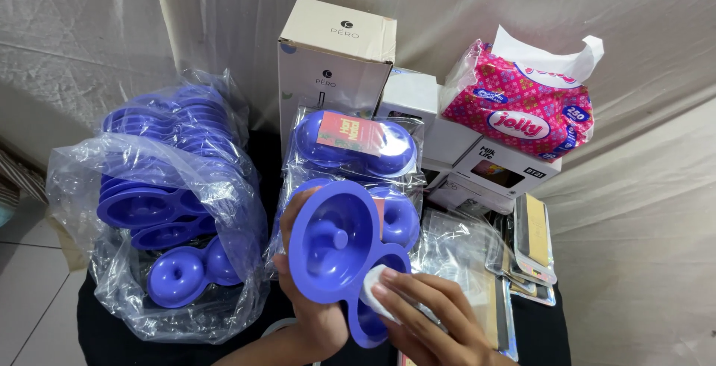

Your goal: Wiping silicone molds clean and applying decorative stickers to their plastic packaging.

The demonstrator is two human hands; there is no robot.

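holding a blue ring mould (335, 243) upright at 6 o'clock, the left hand (313, 314) grips it from behind, fingers wrapped round the left rim and thumb side hidden under the piece. right hand (429, 321) at 5 o'clock pinches a small white wipe (375, 293), pressed against the mould's lower cup.

mould looks like soft flexible rubbery stuff, light, likely to bend if taken by one lobe only; surface smooth, maybe a bit slippery. best hold judged to be the thick outer rim between the cups, not the centre post.

behind it at 12 o'clock, two bagged moulds (354, 142) stacked, the top one with a red card inside. at 9 o'clock a big clear plastic bag (149, 209) full of the same blue moulds. tall white box (335, 45) at 12, a pink tissue pack (526, 105) at 2 sitting on smaller white boxes (500, 168). flat packets (531, 246) at 3 to 4 o'clock, on clear sleeves. grey cloth backdrop (112, 30) behind all; a dark table cover (104, 329) shows at 7 o'clock.
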